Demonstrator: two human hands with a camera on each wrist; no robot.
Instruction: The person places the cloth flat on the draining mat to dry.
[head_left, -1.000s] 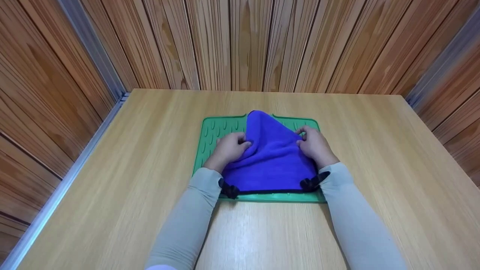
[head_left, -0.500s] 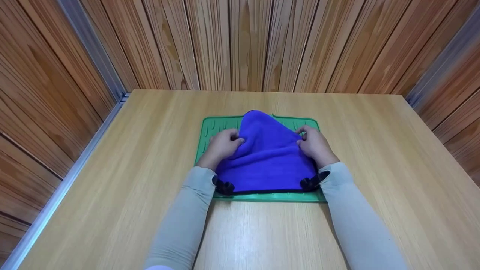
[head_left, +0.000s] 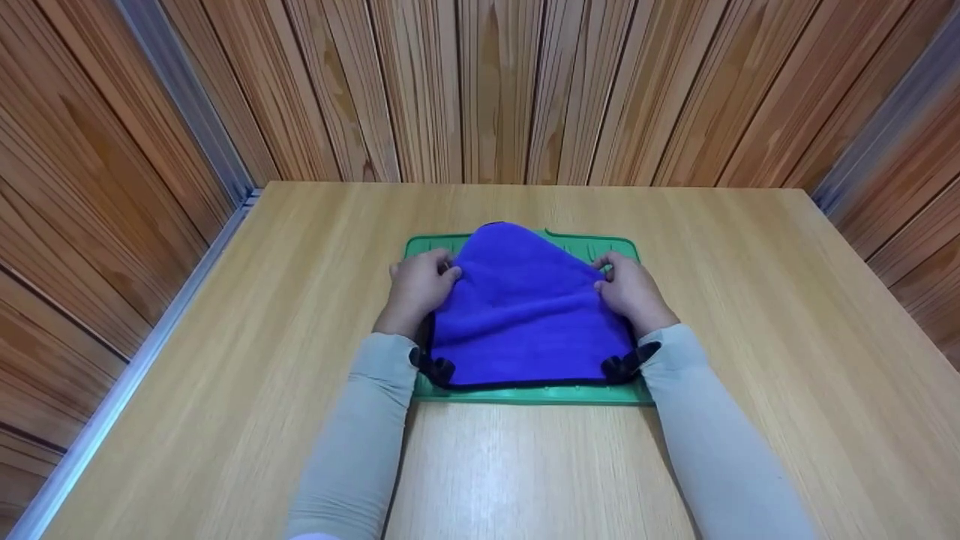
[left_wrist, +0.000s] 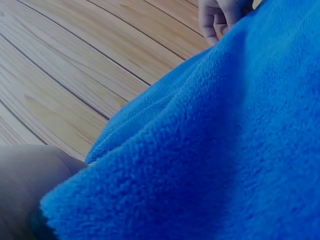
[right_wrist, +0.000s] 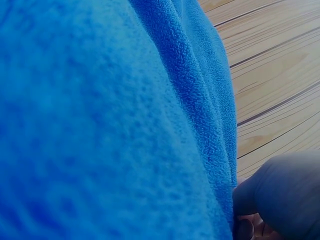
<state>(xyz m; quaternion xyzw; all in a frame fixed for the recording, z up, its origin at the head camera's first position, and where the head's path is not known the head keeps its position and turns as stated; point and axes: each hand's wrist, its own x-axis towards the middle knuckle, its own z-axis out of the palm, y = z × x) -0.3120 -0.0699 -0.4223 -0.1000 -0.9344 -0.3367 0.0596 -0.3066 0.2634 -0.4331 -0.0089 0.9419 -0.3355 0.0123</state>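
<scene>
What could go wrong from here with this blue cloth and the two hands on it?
The blue cloth has creases across its middle, so it may end up wrinkled. Its far side comes to a rounded peak beyond the left grip and right grip, so it could fold unevenly. In the head view, the black wrist attachments overlap its near corners and might snag it; whether they touch I can't tell.

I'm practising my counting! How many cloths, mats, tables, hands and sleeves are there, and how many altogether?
Cloth: 1
Mat: 1
Table: 1
Hands: 2
Sleeves: 2
Total: 7
</scene>
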